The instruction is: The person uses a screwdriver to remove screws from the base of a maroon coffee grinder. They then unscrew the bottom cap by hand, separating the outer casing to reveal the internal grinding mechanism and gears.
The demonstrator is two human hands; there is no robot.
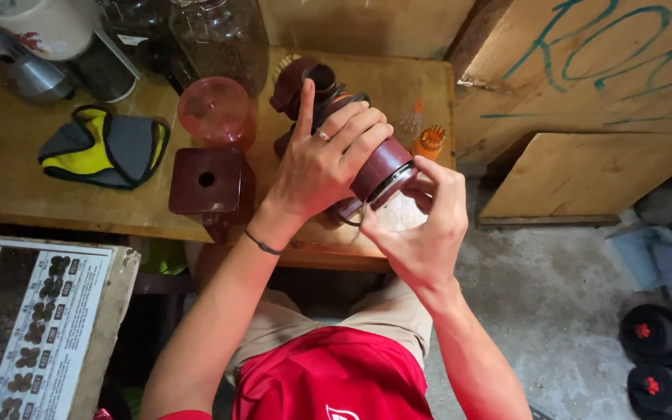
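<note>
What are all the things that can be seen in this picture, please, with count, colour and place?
Dark red cylindrical grinder: 1, maroon, held over the table edge.
Wooden table: 1, light brown, top left.
Dark red square block with a hole: 1, on the table.
Pink translucent plastic lid: 1, behind the block.
Grey and yellow cloth mask: 1, table left.
Large glass jar: 1, clear, dark contents, table back.
Small orange-capped bottle: 1, table right.
Printed chart: 1, bottom left.
Black dumbbell weights: 2 seen, floor right.
Left hand: 1, grips the grinder body.
Right hand: 1, at the grinder's lower end.
</note>
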